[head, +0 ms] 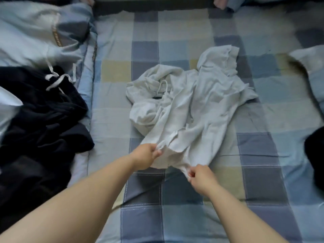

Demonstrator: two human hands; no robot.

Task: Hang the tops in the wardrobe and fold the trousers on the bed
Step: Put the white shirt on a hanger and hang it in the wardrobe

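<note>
A crumpled pale grey garment (206,102) with a white drawstring lies in the middle of the checked bed (145,50). My left hand (146,156) pinches its near edge on the left side. My right hand (201,178) pinches the same near edge a little to the right, where the cloth is bunched into a small fold. The stretch of fabric between my two hands is lifted slightly off the sheet. The far part of the garment stays heaped and twisted, so I cannot tell its shape for sure.
A heap of dark clothing (40,123) with a white drawstring lies on the left of the bed, beside pale bedding (31,35). Another dark garment (315,158) and a pale cloth (310,58) sit at the right edge. A dark headboard strip (152,5) runs along the far side.
</note>
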